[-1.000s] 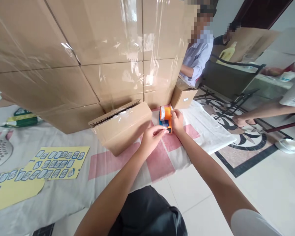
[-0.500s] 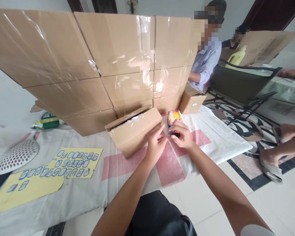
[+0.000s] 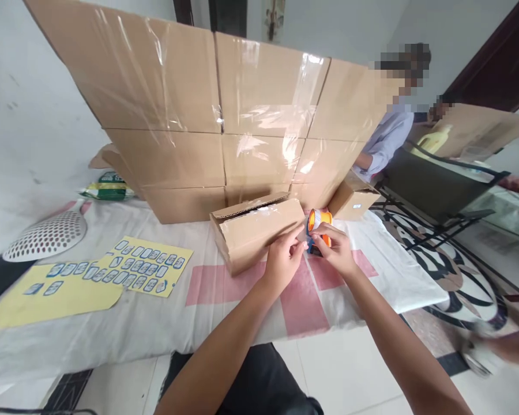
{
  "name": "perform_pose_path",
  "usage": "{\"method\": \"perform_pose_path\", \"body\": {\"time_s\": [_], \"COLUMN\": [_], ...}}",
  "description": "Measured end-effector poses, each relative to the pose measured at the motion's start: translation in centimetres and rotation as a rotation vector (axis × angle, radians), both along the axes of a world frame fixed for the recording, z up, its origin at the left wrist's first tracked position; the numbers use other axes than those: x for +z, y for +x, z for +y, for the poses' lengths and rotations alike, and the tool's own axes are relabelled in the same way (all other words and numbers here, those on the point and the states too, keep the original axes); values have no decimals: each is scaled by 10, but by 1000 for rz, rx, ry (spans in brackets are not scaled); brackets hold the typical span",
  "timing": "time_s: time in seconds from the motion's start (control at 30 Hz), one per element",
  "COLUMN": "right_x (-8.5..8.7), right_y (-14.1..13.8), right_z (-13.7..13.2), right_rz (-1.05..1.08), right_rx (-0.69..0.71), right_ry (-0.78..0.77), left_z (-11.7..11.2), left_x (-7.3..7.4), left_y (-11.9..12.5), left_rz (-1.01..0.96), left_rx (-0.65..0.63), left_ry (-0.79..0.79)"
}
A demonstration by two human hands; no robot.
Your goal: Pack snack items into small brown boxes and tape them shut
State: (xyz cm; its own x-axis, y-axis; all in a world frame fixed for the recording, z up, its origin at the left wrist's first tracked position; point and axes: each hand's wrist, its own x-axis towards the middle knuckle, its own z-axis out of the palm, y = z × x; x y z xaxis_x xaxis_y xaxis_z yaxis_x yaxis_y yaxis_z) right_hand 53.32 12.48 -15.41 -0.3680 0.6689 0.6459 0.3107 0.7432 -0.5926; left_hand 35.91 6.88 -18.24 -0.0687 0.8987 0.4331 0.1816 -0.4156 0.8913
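My right hand (image 3: pixel 338 252) grips an orange tape dispenser (image 3: pixel 316 222) holding a clear tape roll, just right of a small cardboard box (image 3: pixel 255 230) that lies on a pink-and-white cloth (image 3: pixel 298 294). My left hand (image 3: pixel 283 262) is beside it, fingers pinched at the tape's loose end close to the box's right end. The box's top seam shows a strip of clear tape.
A tall stack of taped cardboard boxes (image 3: pixel 225 121) stands behind. Yellow sticker sheets (image 3: pixel 145 272) and a white perforated lid (image 3: pixel 47 236) lie at left. Another small box (image 3: pixel 354 202) sits at right; a seated person (image 3: pixel 387 138), a dark chair (image 3: pixel 436 184) and someone's foot (image 3: pixel 488 346) are beyond.
The view has swung left and up. My hands with the dispenser have stayed by the box's right end, the left fingers closing in on the tape end. A person's foot moved at right.
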Motion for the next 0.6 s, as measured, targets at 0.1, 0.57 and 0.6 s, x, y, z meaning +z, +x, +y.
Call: {"method": "perform_pose_path", "body": {"time_s": [0.1,0.57,0.6], "right_x": [17,60,69], "right_y": [3,-15,-16], "right_z": [3,2,4], "right_rz": [-36,-422,-434], "right_rx": [-34,151,136], "right_ry": [-6,1,38], "left_z": [3,3,4], "left_x": [-3,-5,-6], "left_y": [0,-1,1], "left_rz": [-65,-196,-222], "left_rx": [-12,-19,-11], "left_ry": [-28,-3,-19]}}
